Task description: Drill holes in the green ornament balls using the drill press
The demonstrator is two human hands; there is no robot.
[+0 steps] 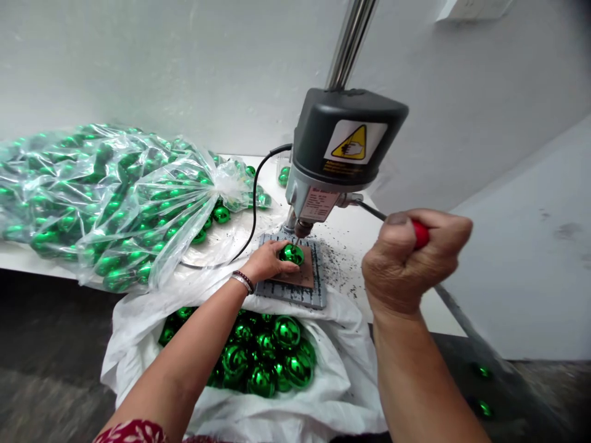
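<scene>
The left hand [268,259], partly open, grips a green ball [292,254] between thumb and fingers on the drill press's base [318,298], under the bit. The right hand [410,261] clenches the red knob [420,235]. The ball is round, showing no clear long axis.

One drill press [353,104], one red knob [420,235] and one power cord [254,209] show; one green ball [292,255] sits at centre, on one brown board [305,275]. Left, one clear bag [120,203]; lower centre, one white sack [344,375]: their balls [261,379] overlap too much to count. Two bracelets [243,281].
</scene>
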